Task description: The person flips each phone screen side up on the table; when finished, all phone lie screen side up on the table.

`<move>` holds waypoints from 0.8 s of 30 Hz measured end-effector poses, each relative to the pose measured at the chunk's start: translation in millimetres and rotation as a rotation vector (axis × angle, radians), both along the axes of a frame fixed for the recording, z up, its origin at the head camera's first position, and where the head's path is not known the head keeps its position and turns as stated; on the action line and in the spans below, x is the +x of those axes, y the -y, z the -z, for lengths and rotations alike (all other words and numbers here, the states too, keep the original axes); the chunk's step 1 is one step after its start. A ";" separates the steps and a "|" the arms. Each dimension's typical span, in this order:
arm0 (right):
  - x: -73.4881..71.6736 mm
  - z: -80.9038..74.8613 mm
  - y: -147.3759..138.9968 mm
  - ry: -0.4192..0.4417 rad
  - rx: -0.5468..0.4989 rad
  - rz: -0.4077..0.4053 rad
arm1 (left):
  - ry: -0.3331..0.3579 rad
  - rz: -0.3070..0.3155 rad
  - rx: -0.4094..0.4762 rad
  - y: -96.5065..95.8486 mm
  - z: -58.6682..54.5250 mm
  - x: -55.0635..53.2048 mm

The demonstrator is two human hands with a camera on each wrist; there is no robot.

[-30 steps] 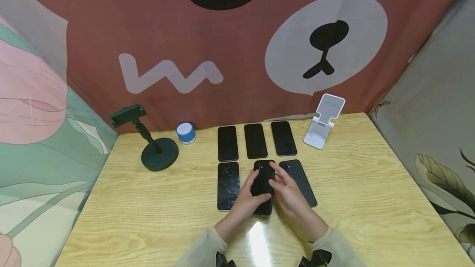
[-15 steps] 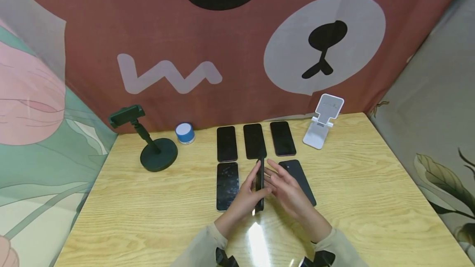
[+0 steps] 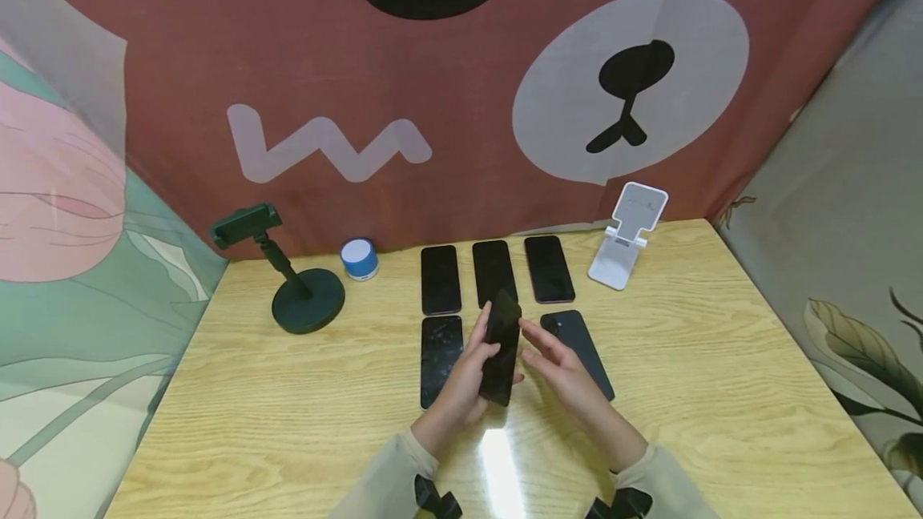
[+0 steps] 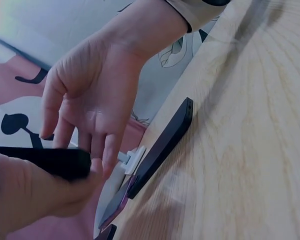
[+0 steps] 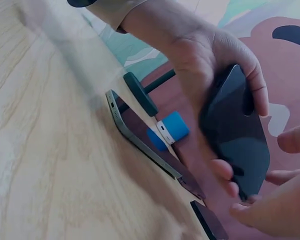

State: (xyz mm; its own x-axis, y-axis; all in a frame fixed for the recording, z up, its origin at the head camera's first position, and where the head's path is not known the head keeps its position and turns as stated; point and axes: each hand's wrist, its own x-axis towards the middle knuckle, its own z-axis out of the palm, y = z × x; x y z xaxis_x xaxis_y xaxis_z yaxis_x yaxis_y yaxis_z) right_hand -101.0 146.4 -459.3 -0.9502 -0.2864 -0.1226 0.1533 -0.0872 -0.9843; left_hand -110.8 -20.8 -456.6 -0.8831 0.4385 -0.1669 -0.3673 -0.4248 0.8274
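Note:
Held above the table is a black smartphone [image 3: 501,355], tilted, with its dark face visible in the head view. My left hand [image 3: 461,379] grips it, thumb on one edge and fingers round the other side. In the right wrist view the same smartphone [image 5: 240,130] lies against the left palm. My right hand [image 3: 566,379] hovers at its right side with loosely extended fingers; the index fingertip is close to the upper edge, and contact is unclear. From the left wrist view, the right hand [image 4: 97,95] shows its palm and holds nothing.
Three dark smartphones [image 3: 441,279] lie in a back row. Two more lie in front: one screen-up phone [image 3: 441,359] at left, one back-up phone [image 3: 580,351] at right. Behind stand a dark green phone stand [image 3: 308,300], a blue-and-white cylinder [image 3: 360,259] and a white folding stand [image 3: 630,235].
The held smartphone has turned over, from its camera back through edge-on to its dark face, and been raised slightly. The right fingers have come off it or nearly so.

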 end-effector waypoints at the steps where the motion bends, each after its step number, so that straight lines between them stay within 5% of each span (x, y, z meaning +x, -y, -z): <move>1: 0.3 1.0 0.4 0.003 0.012 0.013 | -0.003 0.002 0.015 0.5 -0.2 0.2; 15: 1.4 7.3 3.6 -0.001 0.011 0.006 | 0.059 -0.028 0.120 2.4 6.5 0.1; 24: 0.5 9.3 -0.1 -0.006 0.033 0.005 | 0.021 -0.041 -0.019 1.6 11.9 -1.2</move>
